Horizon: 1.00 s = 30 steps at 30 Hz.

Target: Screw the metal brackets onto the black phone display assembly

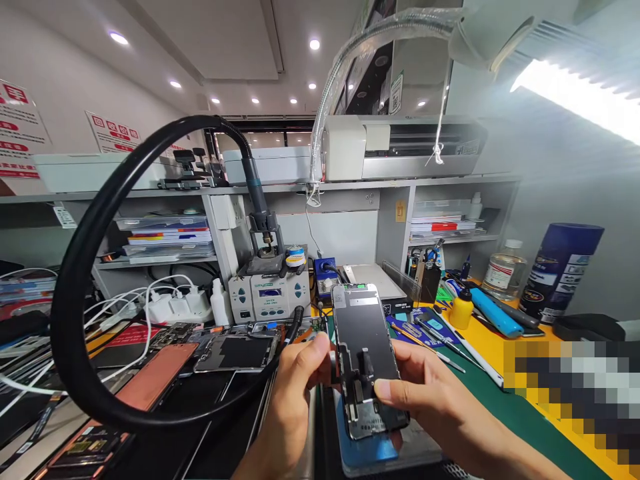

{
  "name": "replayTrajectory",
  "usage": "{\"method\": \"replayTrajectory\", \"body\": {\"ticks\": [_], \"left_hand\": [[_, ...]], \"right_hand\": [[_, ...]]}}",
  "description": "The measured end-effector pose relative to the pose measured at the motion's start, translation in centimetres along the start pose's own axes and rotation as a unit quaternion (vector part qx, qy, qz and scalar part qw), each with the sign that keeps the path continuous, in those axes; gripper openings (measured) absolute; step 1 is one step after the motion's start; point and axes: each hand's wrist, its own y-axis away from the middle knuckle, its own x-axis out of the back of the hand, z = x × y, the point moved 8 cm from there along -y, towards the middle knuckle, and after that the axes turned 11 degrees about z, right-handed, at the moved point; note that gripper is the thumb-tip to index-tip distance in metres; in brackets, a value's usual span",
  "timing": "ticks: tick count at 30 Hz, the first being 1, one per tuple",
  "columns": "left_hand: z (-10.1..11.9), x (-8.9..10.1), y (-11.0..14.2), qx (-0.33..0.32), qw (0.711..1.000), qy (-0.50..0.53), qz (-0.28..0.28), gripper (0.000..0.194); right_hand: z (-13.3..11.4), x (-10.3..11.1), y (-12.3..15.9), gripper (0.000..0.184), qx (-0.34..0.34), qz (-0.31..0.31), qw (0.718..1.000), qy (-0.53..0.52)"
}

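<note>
I hold a detached phone screen panel [363, 347] upright over the bench, its back side with black flex cables facing me. My left hand [295, 393] grips its left edge, fingers curled, thumb near the flex cables. My right hand [425, 393] holds the right edge, thumb pressed on the lower back of the panel. Under the panel lies a phone body [380, 453] with a blue inner surface, partly hidden by my hands.
A thick black hose [90, 267] loops from the hot-air station [273, 293] at left centre. Opened phones and parts [235, 350] lie to the left. Tweezers and tools [440, 333], a yellow bottle [461, 308], a blue can [560, 270] and a clear bottle [505, 270] stand to the right.
</note>
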Motion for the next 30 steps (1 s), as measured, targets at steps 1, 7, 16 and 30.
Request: {"method": "replayTrajectory", "body": {"ticks": [1, 7, 16, 30], "left_hand": [[-0.2, 0.0, 0.0, 0.013, 0.999, 0.028, -0.007, 0.048], [-0.4, 0.4, 0.0, 0.021, 0.996, 0.082, 0.011, 0.034], [0.5, -1.5, 0.4, -0.041, 0.995, -0.032, -0.08, 0.027], [0.5, -1.8, 0.5, -0.057, 0.992, -0.102, -0.057, 0.037]], "right_hand": [[-0.2, 0.0, 0.1, 0.026, 0.008, 0.003, 1.0, 0.005], [-1.3, 0.7, 0.4, 0.031, 0.061, 0.048, 0.995, 0.057], [-1.9, 1.1, 0.6, 0.032, 0.093, 0.094, 0.989, 0.071], [-2.0, 1.4, 0.6, 0.032, 0.105, 0.112, 0.985, 0.084]]}}
